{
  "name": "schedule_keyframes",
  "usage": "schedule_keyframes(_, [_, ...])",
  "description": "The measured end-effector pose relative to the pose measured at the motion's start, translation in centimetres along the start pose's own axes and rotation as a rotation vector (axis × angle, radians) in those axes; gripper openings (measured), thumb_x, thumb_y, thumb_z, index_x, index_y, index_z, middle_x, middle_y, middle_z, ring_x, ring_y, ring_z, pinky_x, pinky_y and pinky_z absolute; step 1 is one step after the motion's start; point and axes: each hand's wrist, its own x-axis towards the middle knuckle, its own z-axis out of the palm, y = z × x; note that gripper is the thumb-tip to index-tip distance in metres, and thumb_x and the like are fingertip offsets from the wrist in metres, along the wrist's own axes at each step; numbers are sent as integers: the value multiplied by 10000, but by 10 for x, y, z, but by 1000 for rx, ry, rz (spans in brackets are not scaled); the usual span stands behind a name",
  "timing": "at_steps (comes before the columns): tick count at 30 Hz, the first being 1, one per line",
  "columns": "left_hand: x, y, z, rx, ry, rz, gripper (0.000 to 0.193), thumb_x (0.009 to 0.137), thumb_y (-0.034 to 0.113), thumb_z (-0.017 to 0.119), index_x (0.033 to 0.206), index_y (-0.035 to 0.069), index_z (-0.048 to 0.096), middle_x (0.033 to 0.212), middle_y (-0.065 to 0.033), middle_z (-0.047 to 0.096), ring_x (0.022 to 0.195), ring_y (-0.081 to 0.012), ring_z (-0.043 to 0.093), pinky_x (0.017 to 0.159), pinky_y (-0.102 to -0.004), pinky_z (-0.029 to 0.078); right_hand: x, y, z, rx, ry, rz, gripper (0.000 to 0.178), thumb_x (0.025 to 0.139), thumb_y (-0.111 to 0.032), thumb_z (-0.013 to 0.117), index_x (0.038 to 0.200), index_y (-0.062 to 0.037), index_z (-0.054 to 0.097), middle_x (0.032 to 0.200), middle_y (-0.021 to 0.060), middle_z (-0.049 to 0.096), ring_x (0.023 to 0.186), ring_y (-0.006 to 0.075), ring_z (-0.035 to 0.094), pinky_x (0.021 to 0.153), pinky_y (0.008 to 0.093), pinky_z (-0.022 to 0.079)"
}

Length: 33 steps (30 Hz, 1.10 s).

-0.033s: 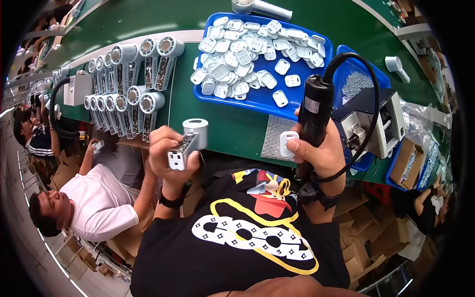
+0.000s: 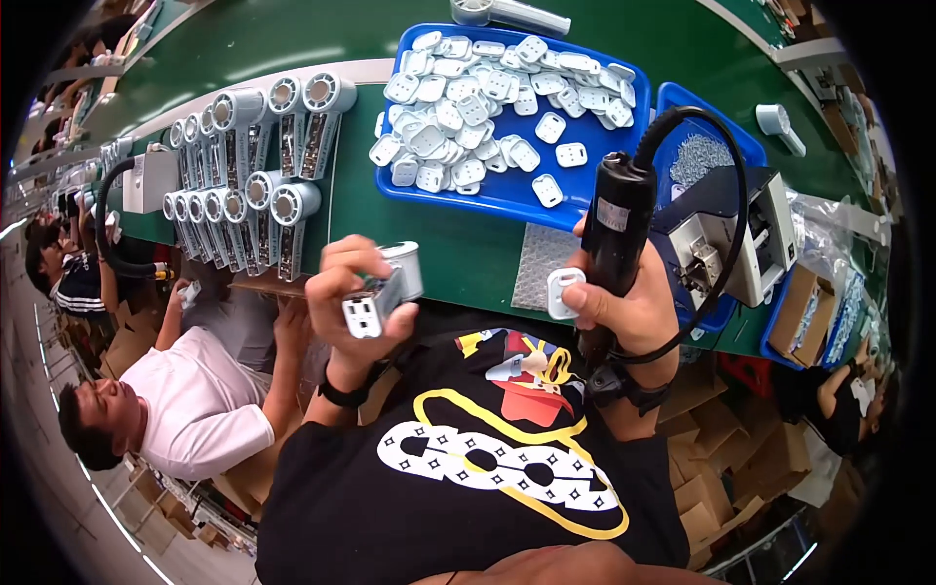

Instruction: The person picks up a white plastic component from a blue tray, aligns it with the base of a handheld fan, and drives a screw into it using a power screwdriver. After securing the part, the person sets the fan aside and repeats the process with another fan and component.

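My left hand [image 2: 341, 292] is closed around a white handheld fan [image 2: 404, 269]. Its round head points away from me, and the end of its handle, with small dark openings, faces me. My right hand [image 2: 639, 317] grips a black electric screwdriver [image 2: 624, 200], which stands upright with its cable coming out of the top. Between the thumb and fingers of that same hand is a small white cover plate [image 2: 564, 294] with a slot near its upper edge. Both hands are above the near edge of the green bench, apart from each other.
A blue tray [image 2: 468, 203] of loose white plates lies beyond my hands. Several open-handled fans [image 2: 292, 205] stand in rows at left. A blue bin of screws [image 2: 702, 161] and a metal-fronted machine [image 2: 726, 244] are at right. A co-worker in a white shirt [image 2: 200, 400] sits at left.
My left hand has shifted a little to the right with the fan, which has turned slightly. My right hand still holds the screwdriver and plate. The whole view has shifted slightly.
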Motion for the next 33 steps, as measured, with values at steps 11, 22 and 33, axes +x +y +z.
schedule_keyframes(11, [29,3,150,-612,-727,8,519,835,380,783,1116,19,539,891,-107,614,700,-286,580,657,-385,475,-36,44,-16,-142,387,-239,577,763,-63,868,1213,-47,508,812,37,616,682,71,561,619,209,467])
schedule_keyframes(22, [14,-2,178,-510,-695,50,614,768,522,804,1069,28,600,873,-113,651,740,-307,647,662,-388,512,-24,1,-63,-136,873,-1210,315,901,-121,691,1128,-88,475,725,67,579,535,172,544,555,356,500])
schedule_keyframes(33, [14,0,185,-510,-615,132,666,770,588,763,1075,25,578,872,-98,660,704,-283,657,602,-378,517,-67,-7,-14,68,569,-1209,429,938,-152,664,1247,-94,371,749,74,558,511,186,552,461,360,505])
